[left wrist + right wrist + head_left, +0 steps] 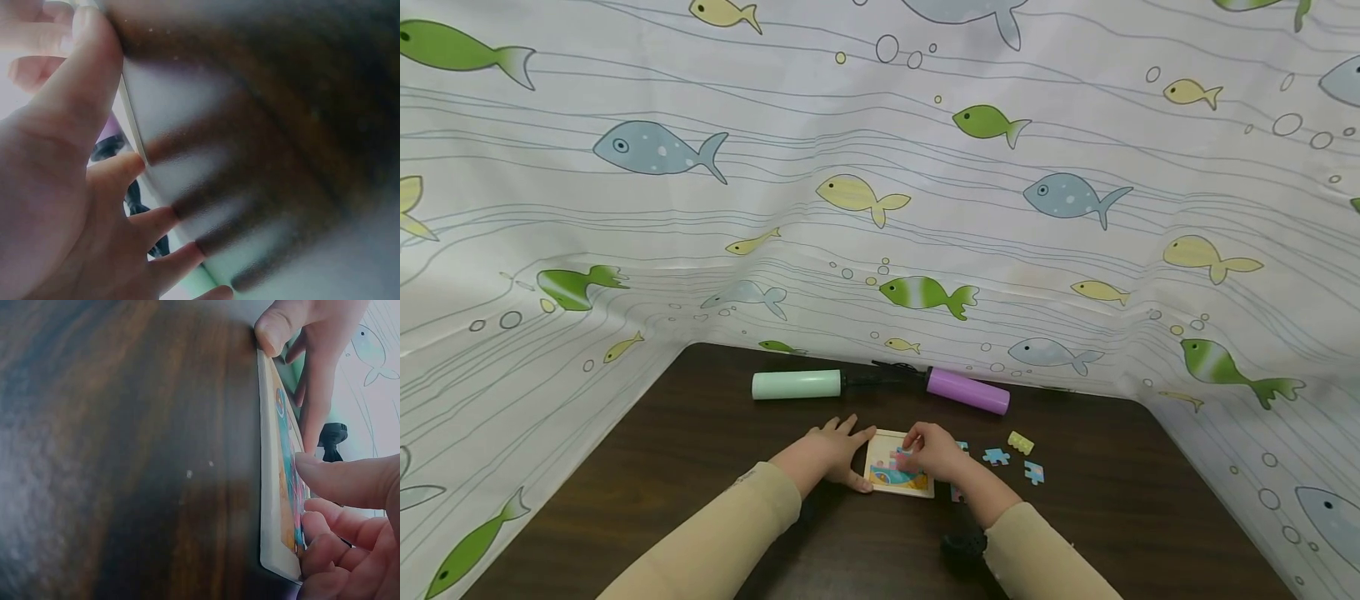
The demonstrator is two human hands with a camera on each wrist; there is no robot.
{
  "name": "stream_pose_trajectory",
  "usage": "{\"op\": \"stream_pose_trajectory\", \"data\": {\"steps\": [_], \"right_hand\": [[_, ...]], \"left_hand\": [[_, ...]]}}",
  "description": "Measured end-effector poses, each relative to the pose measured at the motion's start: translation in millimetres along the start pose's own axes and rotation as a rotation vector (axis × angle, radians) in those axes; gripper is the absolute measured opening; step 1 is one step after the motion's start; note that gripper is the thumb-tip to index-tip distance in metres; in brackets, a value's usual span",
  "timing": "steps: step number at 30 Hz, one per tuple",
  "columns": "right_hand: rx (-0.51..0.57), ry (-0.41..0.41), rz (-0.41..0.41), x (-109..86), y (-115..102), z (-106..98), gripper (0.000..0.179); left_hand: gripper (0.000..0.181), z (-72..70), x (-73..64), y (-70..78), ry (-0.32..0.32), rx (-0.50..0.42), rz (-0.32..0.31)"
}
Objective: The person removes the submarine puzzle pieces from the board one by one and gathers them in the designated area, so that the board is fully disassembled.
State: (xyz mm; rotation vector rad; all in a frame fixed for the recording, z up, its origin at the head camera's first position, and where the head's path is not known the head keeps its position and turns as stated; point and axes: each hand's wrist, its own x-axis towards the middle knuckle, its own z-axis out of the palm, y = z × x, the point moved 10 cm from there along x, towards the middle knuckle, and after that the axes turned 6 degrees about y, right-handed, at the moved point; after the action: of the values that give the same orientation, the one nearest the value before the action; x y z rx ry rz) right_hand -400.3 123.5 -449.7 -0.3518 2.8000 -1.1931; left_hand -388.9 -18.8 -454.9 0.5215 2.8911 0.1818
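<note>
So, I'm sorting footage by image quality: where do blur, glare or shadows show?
Head view: fairly even light, though the puzzle tray looks small; left wrist: hazy, dark finger-shaped streaks, shadows or reflections, run from the left hand across the tabletop; right wrist: pale glare at the tabletop's left, fish-patterned sheet washed out.

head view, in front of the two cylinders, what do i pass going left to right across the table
left hand → wooden puzzle tray → right hand → blue puzzle piece → yellow piece → second blue piece
</note>
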Motion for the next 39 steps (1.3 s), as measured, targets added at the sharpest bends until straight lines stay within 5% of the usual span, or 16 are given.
{"op": "stream_pose_trajectory", "data": {"steps": [23,39], "right_hand": [[-0.007,-0.011,-0.029,-1.9,-2.4,-0.4,0.026],[0.223,-0.009,-0.008,-1.7,4.1,-8.4,0.016]], "left_hand": [[0.097,-0.6,-1.5,0.1,0.007,-0.012,-0.003],[0.097,0.7,-0.1,-0.4,-0.001,-0.016,-0.005]]}}
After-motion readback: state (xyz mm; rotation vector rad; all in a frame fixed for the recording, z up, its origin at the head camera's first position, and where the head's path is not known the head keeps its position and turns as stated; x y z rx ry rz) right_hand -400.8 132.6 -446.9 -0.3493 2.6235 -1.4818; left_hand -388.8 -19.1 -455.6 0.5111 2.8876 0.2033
